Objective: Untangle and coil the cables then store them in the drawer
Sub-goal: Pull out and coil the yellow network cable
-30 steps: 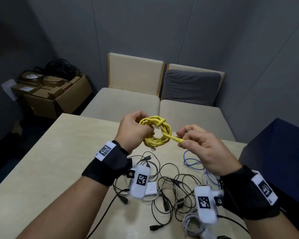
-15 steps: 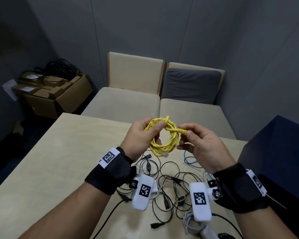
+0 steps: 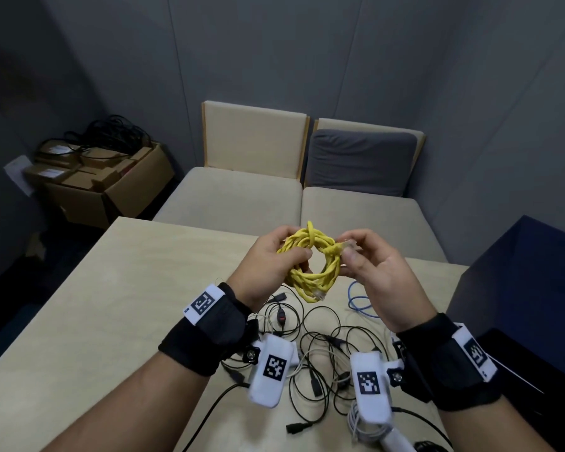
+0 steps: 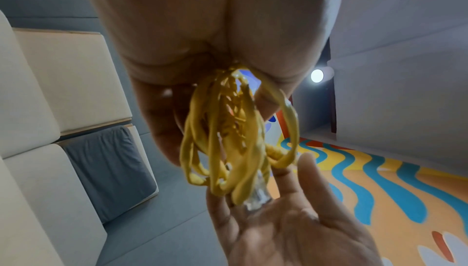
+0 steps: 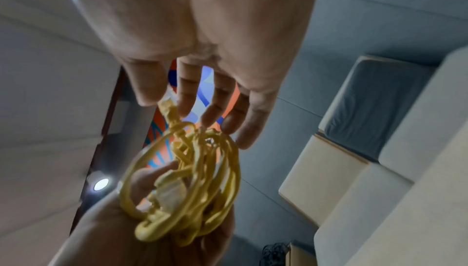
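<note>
I am working above the bench (image 3: 111,305), which is giving me wide bare room on my left, while its right edge is running near my right wrist, just beside a dark blue unit (image 3: 519,288); I cannot tell whether that holds the drawer. Below my wrists a tangle of black cables (image 3: 323,340) and a blue cable (image 3: 359,300) are lying loose, so a low swing is risking a snag that drags them toward that edge. I am holding the yellow cable (image 3: 313,272) in the air as a small coil, above the pile. My left hand (image 3: 268,265) is gripping 1 side of the coil, and my right hand (image 3: 382,285) is pinching the clear plug (image 3: 349,246) at its end. If I am releasing that plug untucked, I judge the stiff loops are likely springing open; the other plug (image 3: 320,296) is dangling beneath and could be catching a wire.
</note>
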